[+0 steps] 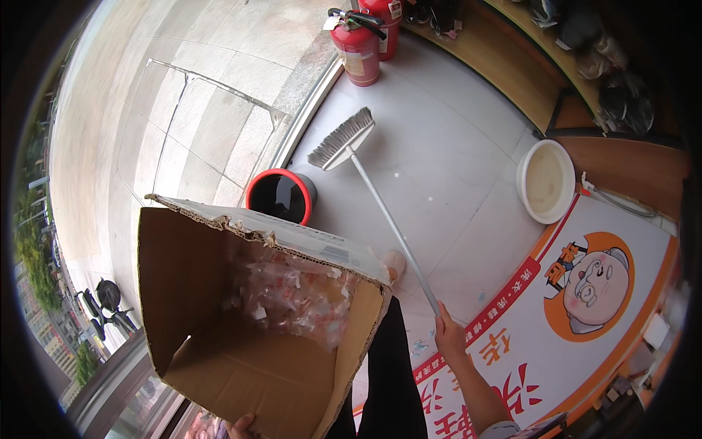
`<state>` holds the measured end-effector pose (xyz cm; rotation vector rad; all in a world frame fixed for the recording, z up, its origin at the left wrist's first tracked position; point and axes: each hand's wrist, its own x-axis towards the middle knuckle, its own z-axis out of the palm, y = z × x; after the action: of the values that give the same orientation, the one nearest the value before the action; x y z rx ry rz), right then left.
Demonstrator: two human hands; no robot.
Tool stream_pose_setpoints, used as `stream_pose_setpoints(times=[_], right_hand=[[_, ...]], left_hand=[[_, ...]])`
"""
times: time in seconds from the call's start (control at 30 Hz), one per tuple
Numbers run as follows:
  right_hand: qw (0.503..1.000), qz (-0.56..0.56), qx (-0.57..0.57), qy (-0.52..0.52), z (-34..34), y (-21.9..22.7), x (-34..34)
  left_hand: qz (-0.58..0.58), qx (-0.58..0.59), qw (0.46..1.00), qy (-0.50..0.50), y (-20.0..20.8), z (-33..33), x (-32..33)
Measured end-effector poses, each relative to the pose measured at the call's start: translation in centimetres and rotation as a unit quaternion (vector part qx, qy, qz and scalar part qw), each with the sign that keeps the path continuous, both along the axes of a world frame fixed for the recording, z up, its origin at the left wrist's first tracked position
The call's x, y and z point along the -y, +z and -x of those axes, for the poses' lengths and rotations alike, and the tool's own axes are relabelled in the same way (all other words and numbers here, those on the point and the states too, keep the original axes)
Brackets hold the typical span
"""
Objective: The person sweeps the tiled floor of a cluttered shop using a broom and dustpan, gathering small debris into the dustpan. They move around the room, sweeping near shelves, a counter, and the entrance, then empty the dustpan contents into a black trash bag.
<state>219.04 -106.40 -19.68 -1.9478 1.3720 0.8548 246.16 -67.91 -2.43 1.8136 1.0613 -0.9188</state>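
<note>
My left hand (240, 426) grips the lower edge of a large cardboard box (270, 373), tilted with its open side toward me. Crumpled clear plastic wrappers (300, 296) lie inside, against the box's far wall. On the right, my right hand (448, 333) is wrapped around the white handle of a broom (387, 212). The broom's grey bristle head is turned up, farther off over the pale floor. Just behind the box's far edge stands a dark bin (278, 196) with a red rim, partly hidden by the box.
Two red fire extinguishers (357, 55) stand by the doorway at the far side. A white basin (546, 181) sits near wooden shelves (512, 69) with shoes. The printed counter front (541, 344) runs along the right. Small scraps (418, 347) lie on the floor near my legs.
</note>
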Motion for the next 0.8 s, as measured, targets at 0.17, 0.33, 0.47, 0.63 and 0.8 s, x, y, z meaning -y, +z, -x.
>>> stream_pose_setpoints(times=[0.17, 0.33, 0.47, 0.63, 0.8], right_hand=[[0.996, -0.018, 0.000, 0.087, -11.6, -9.1, 0.1], [0.979, 0.019, -0.077, 0.189, -10.4, -8.6, 1.1], [0.956, 0.075, -0.123, 0.255, -7.9, -4.3, 3.7], [0.955, 0.058, -0.232, 0.172, -2.8, 6.2, 7.1], [0.976, 0.089, -0.177, 0.094, 1.7, 11.5, 8.4]], left_hand=[[0.011, -0.028, 1.000, 0.008, 0.0, 0.1, -2.0], [-0.012, -0.049, 0.995, 0.082, -0.2, 0.7, -2.5], [-0.016, -0.002, 0.997, 0.070, -0.5, -0.3, -1.1], [0.005, -0.027, 0.998, 0.056, -0.6, -0.6, -2.7], [-0.019, -0.025, 0.997, 0.068, -0.6, -0.4, -3.2]])
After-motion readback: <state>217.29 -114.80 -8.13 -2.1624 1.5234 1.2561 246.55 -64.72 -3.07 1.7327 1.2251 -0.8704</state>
